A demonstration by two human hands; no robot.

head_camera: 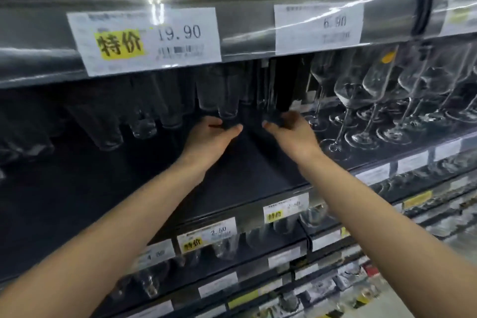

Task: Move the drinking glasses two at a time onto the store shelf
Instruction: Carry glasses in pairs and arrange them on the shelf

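Both my arms reach deep into the dark store shelf (232, 175). My left hand (214, 134) curls its thumb and fingers round the base of a tall clear drinking glass (227, 100), which stands upright at the back of the shelf. My right hand (291, 131) curls round the foot of a second clear drinking glass (267, 85), seen only as faint upright reflections against the dark. The two hands are a short gap apart. Motion blur hides the exact finger contact.
A row of clear tumblers (144, 124) stands to the left of my hands. Several stemmed wine glasses (361, 90) crowd the right side of the same shelf. The upper shelf edge with price tags (147, 39) hangs just above. Lower shelves (224, 245) hold more glasses.
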